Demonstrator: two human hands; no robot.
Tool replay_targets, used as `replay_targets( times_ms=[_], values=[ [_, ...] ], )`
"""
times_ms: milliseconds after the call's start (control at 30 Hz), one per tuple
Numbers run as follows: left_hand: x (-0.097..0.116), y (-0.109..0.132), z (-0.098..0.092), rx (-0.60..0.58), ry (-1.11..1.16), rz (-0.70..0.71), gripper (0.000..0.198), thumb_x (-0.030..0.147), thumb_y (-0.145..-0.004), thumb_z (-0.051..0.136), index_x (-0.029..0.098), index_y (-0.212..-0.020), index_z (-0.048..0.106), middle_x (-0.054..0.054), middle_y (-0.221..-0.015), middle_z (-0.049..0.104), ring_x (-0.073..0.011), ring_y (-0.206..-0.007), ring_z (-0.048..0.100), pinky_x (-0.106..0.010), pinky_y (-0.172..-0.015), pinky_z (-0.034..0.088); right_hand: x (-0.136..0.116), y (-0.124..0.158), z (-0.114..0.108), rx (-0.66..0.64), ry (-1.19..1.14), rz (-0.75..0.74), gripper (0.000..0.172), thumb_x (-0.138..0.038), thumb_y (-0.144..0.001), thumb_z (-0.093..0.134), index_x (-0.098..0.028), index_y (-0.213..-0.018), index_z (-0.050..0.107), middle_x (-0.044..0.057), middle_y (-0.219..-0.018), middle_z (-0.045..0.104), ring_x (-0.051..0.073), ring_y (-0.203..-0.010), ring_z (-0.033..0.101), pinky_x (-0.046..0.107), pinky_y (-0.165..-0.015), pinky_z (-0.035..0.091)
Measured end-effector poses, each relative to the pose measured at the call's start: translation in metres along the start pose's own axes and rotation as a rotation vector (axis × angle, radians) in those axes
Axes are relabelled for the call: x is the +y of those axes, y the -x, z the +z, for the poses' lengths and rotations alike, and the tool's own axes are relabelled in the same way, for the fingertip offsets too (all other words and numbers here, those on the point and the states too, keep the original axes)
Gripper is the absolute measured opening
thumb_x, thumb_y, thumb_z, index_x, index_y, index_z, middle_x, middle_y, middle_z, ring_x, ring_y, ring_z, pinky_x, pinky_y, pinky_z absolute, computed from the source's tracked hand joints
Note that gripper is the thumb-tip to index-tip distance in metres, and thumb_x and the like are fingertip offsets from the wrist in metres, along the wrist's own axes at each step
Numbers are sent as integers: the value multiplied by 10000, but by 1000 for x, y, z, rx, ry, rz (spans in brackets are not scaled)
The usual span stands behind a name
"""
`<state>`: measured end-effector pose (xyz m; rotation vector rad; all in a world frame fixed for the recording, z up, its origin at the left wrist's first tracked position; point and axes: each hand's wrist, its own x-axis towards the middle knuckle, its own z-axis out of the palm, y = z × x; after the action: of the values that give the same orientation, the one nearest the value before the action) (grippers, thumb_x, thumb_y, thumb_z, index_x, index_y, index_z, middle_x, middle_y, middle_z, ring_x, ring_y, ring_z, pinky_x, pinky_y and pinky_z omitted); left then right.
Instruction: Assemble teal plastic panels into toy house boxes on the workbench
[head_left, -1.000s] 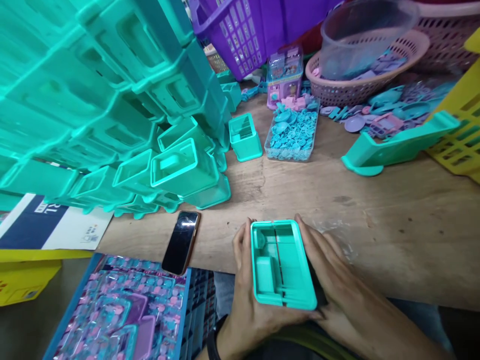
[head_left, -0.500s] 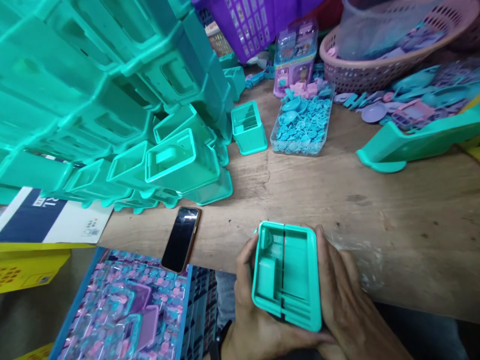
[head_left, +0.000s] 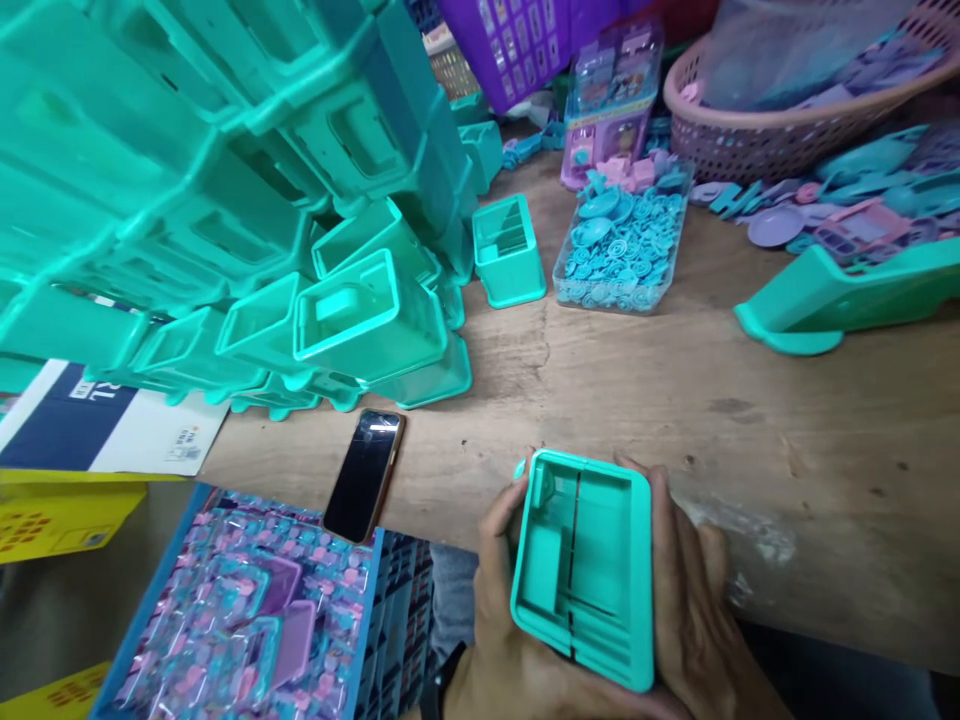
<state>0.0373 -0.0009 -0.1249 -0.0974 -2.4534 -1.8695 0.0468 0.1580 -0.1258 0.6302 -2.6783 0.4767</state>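
A teal plastic box (head_left: 607,530) is held between my two hands near the table's front edge, its hollow side facing up at me. It is made of two halves that meet along a thin dark seam, and a raised block shows inside the left half. My left hand (head_left: 506,590) wraps the box's left side and lower end, with a dark band on the wrist. Against the right side presses my right hand (head_left: 690,590), fingers along the wall. The undersides of the box and some fingertips are hidden.
Stacked teal boxes (head_left: 360,150) fill the left. A phone (head_left: 365,475) lies at the table edge. Behind are a clear tray of blue parts (head_left: 619,250), a teal piece (head_left: 847,305), a pink basket (head_left: 750,140) and loose parts. A crate of packed toys (head_left: 247,620) stands lower left.
The held box and both hands have shifted slightly right and down in view, with the box still between them. The view itself has moved a little.
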Motion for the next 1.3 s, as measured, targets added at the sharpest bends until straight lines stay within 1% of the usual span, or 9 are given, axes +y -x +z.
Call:
replay_targets(
  times_ms=[200,267,333,467,600,800,1033,1100,1300],
  values=[
    [0,-8,5,43,-29,60,1230,583,-561,967,285,-1557,309,-145,-1470,587,-394,-1293,640,-575,-1097,568,41,-9,-18,-150,-343,60,858,-298,-983,480,-69,-1665,11,191,-1671,288,372,-1478,415,535,-1113,518],
    [5,-16,-1,6,-70,108,1181,498,-596,965,294,-1566,324,-129,-1508,562,-385,-1347,601,-572,-1140,532,66,-19,-27,-194,-496,101,755,-385,-983,549,-259,-1663,246,84,-1614,437,349,-1407,514,496,-1070,568],
    [10,-25,-7,-81,-78,168,1170,433,-596,964,303,-1573,333,-115,-1538,534,-384,-1398,554,-575,-1180,489,81,-34,-28,-195,-677,316,519,-493,-1013,523,-363,-1516,533,29,-1497,582,340,-1352,573,542,-1100,535],
    [14,-33,-10,-221,8,178,1138,339,-583,956,292,-1549,357,-108,-1536,519,-375,-1428,516,-554,-1212,451,73,-67,-8,-96,-1233,760,647,-721,-1014,347,-270,-1297,715,86,-1352,692,335,-1257,651,569,-1102,520],
    [13,-26,3,-175,116,94,1087,222,-583,921,308,-1499,344,-87,-1418,591,-321,-1226,663,-506,-1082,570,50,-84,3,-133,-1600,794,689,-777,-961,373,-210,-1063,750,111,-1038,778,325,-953,752,474,-852,641],
    [10,-21,6,-125,74,105,1154,216,-506,972,310,-1495,386,-75,-1380,636,-324,-1165,692,-511,-1045,587,43,-90,-8,-104,-1593,817,581,-782,-848,557,-230,-904,731,100,-914,765,334,-885,743,448,-779,633],
    [10,-42,-27,-383,171,84,1086,267,-537,985,307,-1476,441,-96,-1452,616,-364,-1304,628,-557,-1141,510,47,-78,-4,-232,-1529,716,641,-867,-863,469,-271,-1047,614,88,-1027,738,340,-991,724,465,-840,619],
    [10,-36,-24,-325,131,90,1112,243,-509,990,297,-1465,424,-107,-1452,594,-375,-1312,611,-564,-1123,525,46,-77,-5,-199,-1464,715,682,-900,-843,447,-266,-1038,608,90,-966,726,345,-954,718,471,-827,611],
    [3,-18,0,-38,-34,179,852,257,-730,865,264,-1435,386,-95,-1294,653,-276,-1080,709,-436,-952,624,37,-80,-5,-40,-1349,751,653,-870,-847,444,-252,-964,621,81,-894,709,318,-823,710,411,-661,589]
  ],
)
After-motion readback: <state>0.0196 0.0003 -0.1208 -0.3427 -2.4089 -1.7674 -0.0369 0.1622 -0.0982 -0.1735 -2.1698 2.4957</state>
